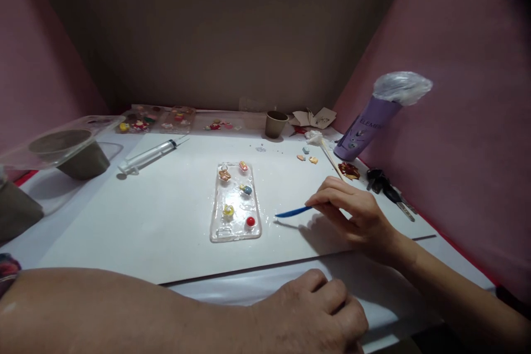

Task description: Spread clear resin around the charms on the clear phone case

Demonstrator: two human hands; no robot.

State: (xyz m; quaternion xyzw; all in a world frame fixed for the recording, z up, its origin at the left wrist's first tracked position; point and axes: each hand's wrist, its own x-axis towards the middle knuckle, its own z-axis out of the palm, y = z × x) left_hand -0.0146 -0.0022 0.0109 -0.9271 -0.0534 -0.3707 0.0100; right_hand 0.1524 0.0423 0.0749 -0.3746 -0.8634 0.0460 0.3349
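White board (174, 215) mid-frame; left hand (311, 310) at bottom, curled, contents impossible to tell; right hand (352, 215) lower right, pinching; clear phone case (230, 196) below centre — five charms (250, 222) already on; blue stick (292, 212) in that pinch; three loose pieces (313, 160) right of centre — apparently unplaced.

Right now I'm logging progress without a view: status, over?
Right hand holding blue tool, tip right of clear phone case. Left hand curled, palm hidden. Case lying flat, five charms on it. Small shiny specks between tool and case.
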